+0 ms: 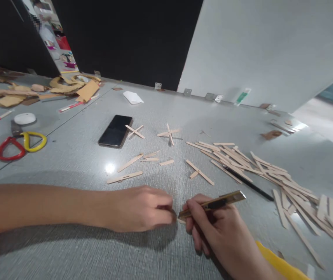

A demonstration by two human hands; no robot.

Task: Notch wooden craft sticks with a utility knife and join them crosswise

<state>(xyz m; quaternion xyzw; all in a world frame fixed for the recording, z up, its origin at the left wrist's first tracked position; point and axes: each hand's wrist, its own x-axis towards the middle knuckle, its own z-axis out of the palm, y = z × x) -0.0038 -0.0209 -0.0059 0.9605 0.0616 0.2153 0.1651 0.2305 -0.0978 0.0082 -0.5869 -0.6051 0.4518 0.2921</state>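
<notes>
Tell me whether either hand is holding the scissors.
No, the scissors lie on the table, away from both hands; the right hand grips a utility knife, and the left hand rests by its tip.

Bare left hand [138, 208] and forearm; right hand [221, 233] with yellow sleeve [279, 265] behind.

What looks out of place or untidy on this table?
Nothing looks damaged. The sticks lie in a loose, crooked heap at the right, with a black pen or pencil half buried among them. Short cut bits are scattered near the phone. The right hand holds a knife.
</notes>
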